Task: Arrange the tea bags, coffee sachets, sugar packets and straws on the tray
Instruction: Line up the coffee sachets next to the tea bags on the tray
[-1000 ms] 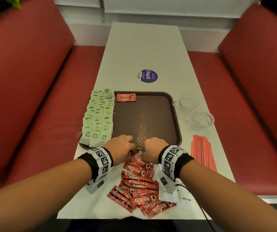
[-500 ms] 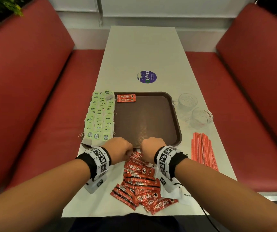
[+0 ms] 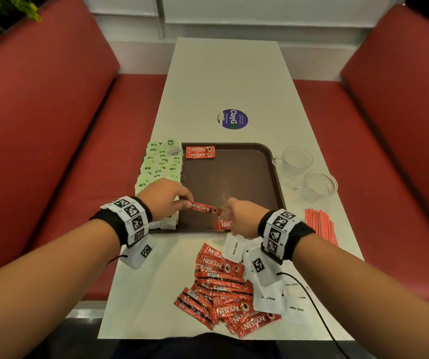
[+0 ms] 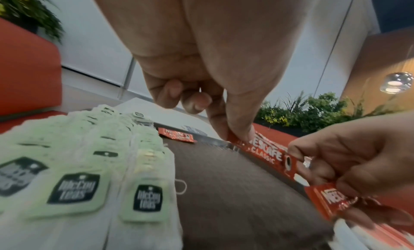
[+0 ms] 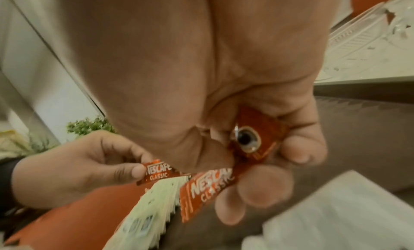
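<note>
Over the near part of the brown tray (image 3: 234,182), my left hand (image 3: 187,202) pinches one end of a red coffee sachet (image 3: 204,207) between thumb and forefinger (image 4: 239,133). My right hand (image 3: 227,216) grips the other end of that sachet (image 5: 248,138) and has a second sachet (image 3: 222,225) (image 5: 208,184) tucked under its curled fingers. Two sachets (image 3: 200,152) lie at the tray's far left corner. Green-tagged tea bags (image 3: 156,167) (image 4: 78,165) fill the tray's left side in rows. A loose sachet pile (image 3: 221,286), white sugar packets (image 3: 268,294) and red straws (image 3: 321,226) lie on the table.
Two glass cups (image 3: 296,159) (image 3: 317,185) stand on the white table (image 3: 223,73) to the right of the tray. A round purple sticker (image 3: 233,119) sits beyond the tray. Red bench seats flank the table on both sides.
Both hands have lifted from the sachet pile at the tray's near edge and moved forward over the tray, carrying sachets between them.
</note>
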{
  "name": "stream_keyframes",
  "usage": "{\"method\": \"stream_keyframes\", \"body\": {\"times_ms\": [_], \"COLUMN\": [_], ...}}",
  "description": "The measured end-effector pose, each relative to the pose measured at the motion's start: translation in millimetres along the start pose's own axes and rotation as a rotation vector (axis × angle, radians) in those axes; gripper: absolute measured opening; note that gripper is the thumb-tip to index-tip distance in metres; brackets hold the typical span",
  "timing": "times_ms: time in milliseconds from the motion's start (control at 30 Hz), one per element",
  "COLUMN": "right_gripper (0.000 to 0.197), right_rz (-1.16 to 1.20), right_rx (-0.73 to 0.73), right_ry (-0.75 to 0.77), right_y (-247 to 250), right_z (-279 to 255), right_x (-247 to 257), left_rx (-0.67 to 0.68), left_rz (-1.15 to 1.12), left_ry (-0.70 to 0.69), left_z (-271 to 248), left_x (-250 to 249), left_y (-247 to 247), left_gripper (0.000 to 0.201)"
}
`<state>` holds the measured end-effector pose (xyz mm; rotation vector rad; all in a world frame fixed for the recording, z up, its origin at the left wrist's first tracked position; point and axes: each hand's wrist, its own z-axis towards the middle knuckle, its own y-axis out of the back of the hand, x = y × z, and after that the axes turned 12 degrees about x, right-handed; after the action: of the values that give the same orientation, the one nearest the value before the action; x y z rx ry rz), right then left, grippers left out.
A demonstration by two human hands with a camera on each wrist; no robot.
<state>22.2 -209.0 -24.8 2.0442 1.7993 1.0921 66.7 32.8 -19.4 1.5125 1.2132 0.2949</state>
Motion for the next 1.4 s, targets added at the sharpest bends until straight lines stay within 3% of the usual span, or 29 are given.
{"method": "stream_keyframes", "body": {"times_ms": [133,300,367,467,600,700,833,900,1133,1233,1300,1400], "right_gripper": [0.02,0.014,0.009,0.019,0.02,0.025,0.011,0.025,0.013,0.013,0.014,0.01], "right_rz": [0.059,0.125,0.103,0.129,0.159,0.17,0.186,0.203,0.219,0.219,0.228,0.252], "right_rx": [-0.119,-0.247,-0.245,-0.222,-0.185,-0.207,-0.263,-0.279,-0.258,-0.252,-0.249,-0.246], "right_ry": [0.05,0.157,0.176,0.177,0.167,0.165,0.135,0.112,0.095,0.099,0.098,0.09], "right_y": [17.5,27.5,30.2,35.0,40.1,45.8,50.2,50.4,44.4,42.8,43.6,46.4], "right_z": [6.6,14.7,18.3,22.2,26.5,35.5,48.2,53.7,58.6,58.3,57.9,56.5], "right_x": [-3.7,-1.1,-1.9,-6.1,-7.8,-9.5,-16.1,-21.2,-36.8,-42.1,-44.4,-46.0], "left_rx": [-0.073,-0.075,-0.08,-0.058,-0.166,-0.116,-0.063,-0.054,0.022,0.018,-0.003,0.081], "left_rz": [-0.02,-0.079,-0.113,-0.124,-0.026,0.085,0.109,0.111,0.274,0.311,0.286,0.286], "left_ry": [0.053,-0.01,-0.044,-0.046,-0.065,-0.086,0.038,0.166,0.421,0.455,0.439,0.372], "left_z": [8.0,20.8,26.1,34.4,48.2,64.8,91.0,108.3,159.0,171.7,175.5,177.3], "left_x": [5.7,-1.8,-3.1,1.0,-0.1,-11.7,-7.0,3.3,25.7,28.2,31.5,32.6], "left_y": [6.8,7.5,8.1,11.6,12.9,10.8,23.7,30.9,29.3,24.3,25.1,30.3], "left_gripper": [0.008,0.007,0.007,0.007,0.031,0.019,0.01,0.01,0.013,0.021,0.013,0.01]}}
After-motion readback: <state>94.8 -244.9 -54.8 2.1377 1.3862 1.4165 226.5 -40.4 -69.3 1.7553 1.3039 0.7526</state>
